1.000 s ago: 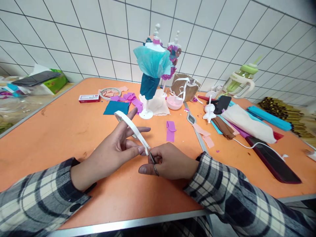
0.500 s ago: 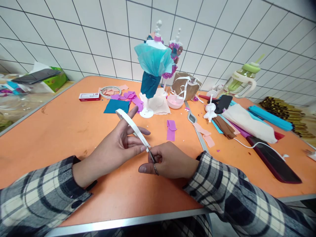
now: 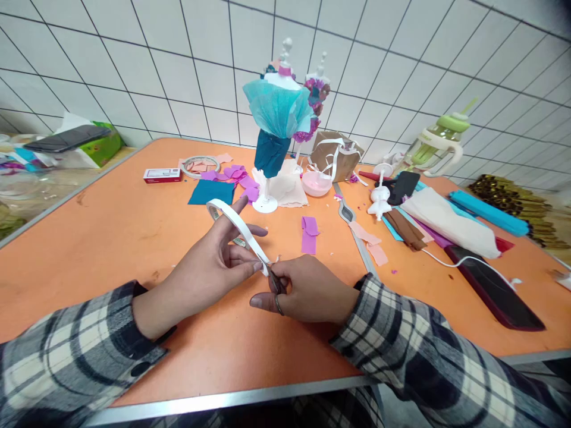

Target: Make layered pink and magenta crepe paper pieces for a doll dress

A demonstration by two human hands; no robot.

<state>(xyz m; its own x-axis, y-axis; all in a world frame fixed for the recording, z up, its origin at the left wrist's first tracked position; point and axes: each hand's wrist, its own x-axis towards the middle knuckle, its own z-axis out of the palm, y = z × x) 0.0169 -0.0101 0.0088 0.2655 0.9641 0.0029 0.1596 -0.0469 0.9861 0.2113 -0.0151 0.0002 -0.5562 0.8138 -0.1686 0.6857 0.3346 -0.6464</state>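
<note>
A roll of white tape (image 3: pixel 243 229) hangs around the fingers of my left hand (image 3: pixel 209 261), whose thumb pinches the tape near its lower end. My right hand (image 3: pixel 312 288) grips small scissors (image 3: pixel 277 286), with a finger loop showing by the thumb. The scissors meet the tape's end beside my left thumb; the blades are mostly hidden. Beyond my hands stands a small white dress form wearing a turquoise and dark teal crepe paper dress (image 3: pixel 279 113). A folded strip of purple crepe paper (image 3: pixel 309 235) lies just past my right hand.
A teal paper square (image 3: pixel 211 193), another tape roll (image 3: pixel 199 166) and a small red-and-white box (image 3: pixel 162 175) lie at the back left. A pink bowl (image 3: pixel 316 184) and brown bag (image 3: pixel 336 156) stand behind. To the right are a phone (image 3: pixel 495 288), paper rolls and a green-lidded bottle (image 3: pixel 435 145).
The tape roll has tipped slightly left with my left hand. The scissors have turned a little in my right hand, and a tiny white scrap shows beside the tape's end.
</note>
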